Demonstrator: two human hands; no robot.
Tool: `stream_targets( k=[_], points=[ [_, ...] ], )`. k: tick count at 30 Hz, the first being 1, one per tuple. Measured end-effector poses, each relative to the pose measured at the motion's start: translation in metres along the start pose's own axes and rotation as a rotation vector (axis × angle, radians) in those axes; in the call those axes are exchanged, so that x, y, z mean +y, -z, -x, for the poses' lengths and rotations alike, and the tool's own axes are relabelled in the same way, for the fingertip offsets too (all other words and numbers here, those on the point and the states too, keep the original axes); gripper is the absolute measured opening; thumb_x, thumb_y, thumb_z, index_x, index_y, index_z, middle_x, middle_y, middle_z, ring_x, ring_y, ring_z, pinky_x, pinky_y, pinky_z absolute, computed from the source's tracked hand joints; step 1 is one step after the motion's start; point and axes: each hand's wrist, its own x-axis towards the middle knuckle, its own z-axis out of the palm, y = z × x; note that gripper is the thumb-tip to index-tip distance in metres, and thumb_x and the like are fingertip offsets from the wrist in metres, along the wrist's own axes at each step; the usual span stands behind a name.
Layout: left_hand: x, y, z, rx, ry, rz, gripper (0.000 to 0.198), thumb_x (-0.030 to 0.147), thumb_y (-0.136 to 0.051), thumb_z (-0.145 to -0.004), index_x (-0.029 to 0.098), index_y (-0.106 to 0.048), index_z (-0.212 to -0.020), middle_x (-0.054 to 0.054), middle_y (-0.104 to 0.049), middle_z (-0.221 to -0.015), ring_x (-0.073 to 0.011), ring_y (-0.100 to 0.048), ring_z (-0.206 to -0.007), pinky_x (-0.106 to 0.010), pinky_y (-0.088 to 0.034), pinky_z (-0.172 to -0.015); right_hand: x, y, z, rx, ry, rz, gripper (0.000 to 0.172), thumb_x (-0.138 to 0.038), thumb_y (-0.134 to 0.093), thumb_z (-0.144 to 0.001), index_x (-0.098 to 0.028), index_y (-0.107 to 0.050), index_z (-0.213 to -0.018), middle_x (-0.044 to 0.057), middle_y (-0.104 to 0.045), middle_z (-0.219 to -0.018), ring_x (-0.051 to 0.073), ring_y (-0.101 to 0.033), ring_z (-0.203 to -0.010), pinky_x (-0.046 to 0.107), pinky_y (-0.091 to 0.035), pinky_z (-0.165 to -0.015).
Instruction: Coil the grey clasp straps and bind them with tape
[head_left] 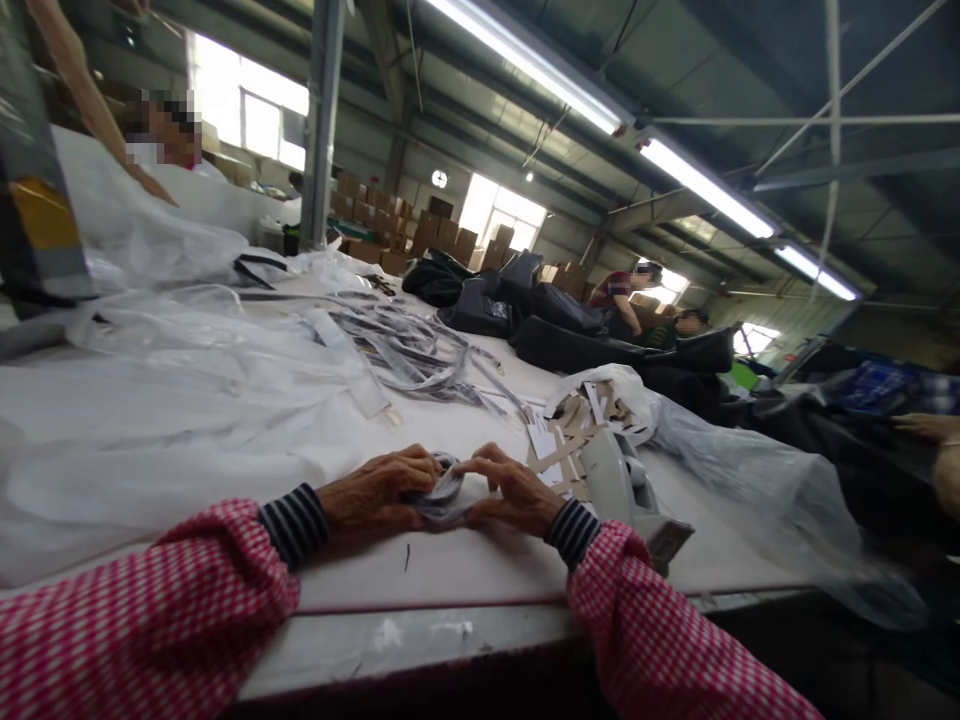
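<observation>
Just in from the table's front edge, a grey coiled strap (442, 490), seemingly in clear plastic, lies between my hands. My left hand (382, 488) is closed on its left side, fingers bent over the top. From the right, my right hand (510, 490) grips the coil with thumb and fingertips. Part of the coil is hidden under the fingers. Beyond it, more grey straps in plastic sleeves (420, 345) lie in a loose tangle. To the right of my right hand stands a grey tape dispenser (611, 475).
Card strips (562, 440) spill from a clear plastic bag (735, 460) on the right. White plastic sheeting (150, 430) covers the left of the table (360, 575). Black bags (555, 310) are piled at the back. Other people work at the far left, back and right.
</observation>
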Motion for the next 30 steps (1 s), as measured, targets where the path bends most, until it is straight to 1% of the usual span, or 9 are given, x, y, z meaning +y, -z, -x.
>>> stream_targets(
  k=[4, 7, 11, 13, 15, 19, 23, 27, 30],
  points=[
    [-0.007, 0.008, 0.002, -0.091, -0.018, -0.006, 0.023, 0.039, -0.057, -0.095, 0.017, -0.063, -0.095, -0.010, -0.066, -0.107, -0.0241, -0.056, -0.103, -0.033, -0.043, -0.094, 0.000, 0.005, -0.019, -0.044, 0.021, 0.114, 0.021, -0.028, -0.075, -0.086, -0.023, -0.071, -0.105, 0.001, -0.062, -0.098, 0.013, -0.061, -0.080, 0.024, -0.044, -0.074],
    [-0.010, 0.011, 0.003, -0.067, 0.018, -0.134, 0.027, 0.043, -0.060, -0.092, 0.019, -0.063, -0.104, -0.010, -0.065, -0.114, -0.0250, -0.056, -0.105, -0.035, -0.043, -0.095, -0.008, -0.002, -0.034, -0.041, -0.002, 0.175, 0.010, -0.026, -0.077, -0.084, -0.020, -0.071, -0.090, 0.000, -0.064, -0.090, 0.014, -0.062, -0.080, 0.023, -0.040, -0.070],
    [-0.011, 0.004, -0.004, -0.012, 0.129, -0.346, 0.020, 0.037, -0.064, -0.091, 0.022, -0.066, -0.103, -0.006, -0.066, -0.108, -0.0255, -0.055, -0.103, -0.035, -0.044, -0.090, -0.020, -0.015, -0.042, 0.004, -0.049, 0.195, 0.006, -0.024, -0.074, -0.087, -0.019, -0.070, -0.086, 0.000, -0.065, -0.086, 0.015, -0.061, -0.078, 0.023, -0.037, -0.067],
    [-0.013, -0.001, -0.008, -0.014, 0.119, -0.404, 0.011, 0.029, -0.062, -0.092, 0.021, -0.068, -0.097, -0.006, -0.067, -0.102, -0.0245, -0.054, -0.100, -0.035, -0.043, -0.088, -0.020, -0.016, -0.040, 0.011, -0.059, 0.191, 0.004, -0.024, -0.072, -0.089, -0.020, -0.071, -0.088, 0.000, -0.066, -0.088, 0.014, -0.062, -0.079, 0.023, -0.038, -0.068],
    [-0.015, -0.005, -0.008, -0.017, 0.079, -0.429, 0.010, 0.024, -0.060, -0.093, 0.020, -0.069, -0.092, -0.006, -0.068, -0.097, -0.0233, -0.054, -0.098, -0.035, -0.042, -0.088, -0.017, -0.013, -0.036, 0.002, -0.055, 0.178, 0.004, -0.024, -0.071, -0.089, -0.021, -0.073, -0.092, 0.000, -0.068, -0.091, 0.014, -0.063, -0.080, 0.022, -0.039, -0.070],
    [-0.016, -0.007, -0.005, -0.001, 0.028, -0.469, 0.009, 0.021, -0.061, -0.092, 0.020, -0.069, -0.091, -0.005, -0.069, -0.098, -0.0245, -0.050, -0.106, -0.036, -0.039, -0.091, -0.008, -0.001, -0.028, -0.030, -0.053, 0.177, 0.019, -0.020, -0.074, -0.086, -0.027, -0.075, -0.104, 0.000, -0.069, -0.091, 0.015, -0.063, -0.084, 0.024, -0.041, -0.074],
    [-0.013, 0.000, -0.002, -0.014, 0.074, -0.511, 0.008, 0.019, -0.067, -0.088, 0.023, -0.072, -0.092, -0.003, -0.069, -0.104, -0.0255, -0.049, -0.107, -0.035, -0.037, -0.086, -0.002, -0.002, -0.026, -0.032, -0.072, 0.168, 0.031, -0.020, -0.077, -0.082, -0.030, -0.073, -0.112, -0.001, -0.072, -0.094, 0.017, -0.064, -0.088, 0.025, -0.043, -0.077],
    [-0.010, 0.006, -0.007, -0.070, 0.124, -0.513, 0.006, 0.021, -0.065, -0.090, 0.022, -0.070, -0.092, -0.002, -0.067, -0.101, -0.0228, -0.052, -0.099, -0.033, -0.038, -0.082, 0.002, -0.013, -0.032, 0.012, -0.140, 0.135, 0.025, -0.021, -0.075, -0.082, -0.026, -0.075, -0.107, 0.000, -0.076, -0.095, 0.018, -0.068, -0.088, 0.025, -0.046, -0.077],
    [-0.009, -0.006, -0.013, -0.061, 0.191, -0.623, 0.011, 0.028, -0.064, -0.092, 0.018, -0.068, -0.093, -0.005, -0.067, -0.099, -0.0251, -0.054, -0.096, -0.035, -0.039, -0.080, 0.004, -0.018, -0.035, 0.036, -0.168, 0.121, 0.020, -0.022, -0.074, -0.082, -0.024, -0.076, -0.102, 0.000, -0.078, -0.094, 0.019, -0.070, -0.087, 0.025, -0.047, -0.077]
  ],
)
